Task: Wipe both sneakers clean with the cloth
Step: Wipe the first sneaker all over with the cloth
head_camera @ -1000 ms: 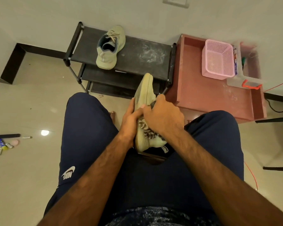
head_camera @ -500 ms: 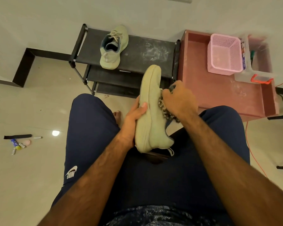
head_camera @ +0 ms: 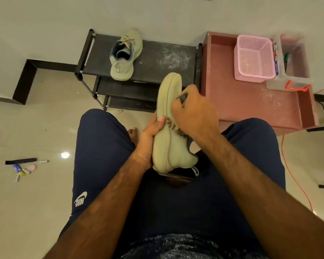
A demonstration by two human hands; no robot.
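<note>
Holding sneaker (head_camera: pixel 168 146) in left grip (head_camera: pixel 150 135), right grip (head_camera: pixel 195 113) pinching cloth (head_camera: pixel 182 98) against it

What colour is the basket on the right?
The basket is pink, seen best in the head view.

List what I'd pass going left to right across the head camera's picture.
Scattered small items → resting sneaker → held sneaker → pink basket → clear tub.
</note>
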